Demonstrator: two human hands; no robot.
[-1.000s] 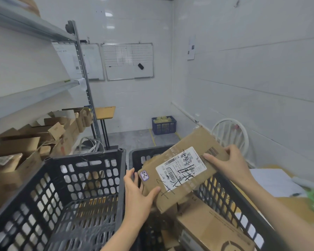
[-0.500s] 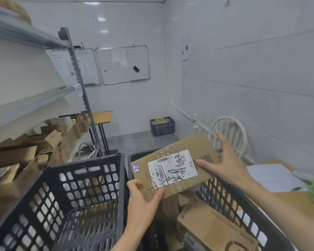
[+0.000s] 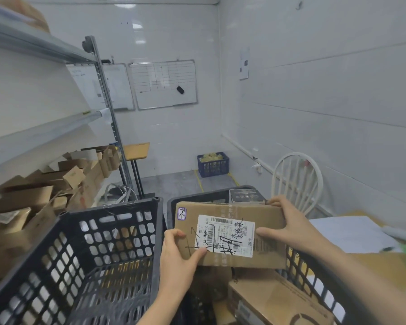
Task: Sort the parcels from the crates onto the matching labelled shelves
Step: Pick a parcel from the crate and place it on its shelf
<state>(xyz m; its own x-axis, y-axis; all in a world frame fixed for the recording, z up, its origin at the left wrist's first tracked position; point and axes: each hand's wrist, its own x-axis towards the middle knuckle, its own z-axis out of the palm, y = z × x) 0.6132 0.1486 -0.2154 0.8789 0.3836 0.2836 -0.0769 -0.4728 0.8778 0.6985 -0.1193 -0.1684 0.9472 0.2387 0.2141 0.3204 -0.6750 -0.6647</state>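
Left hand (image 3: 176,261) and right hand (image 3: 288,227) gripping a labelled parcel (image 3: 230,234) — level, label up — above the right crate (image 3: 314,277), left crate (image 3: 92,254) beside it, shelves (image 3: 45,127) at left

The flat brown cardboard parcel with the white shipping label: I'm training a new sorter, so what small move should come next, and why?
Probably read the small purple-edged sticker at the corner of the flat brown cardboard parcel, then turn left toward the grey metal shelves. The left hand and right hand hold the parcel face-up above the black plastic crate, clear of the other boxes.
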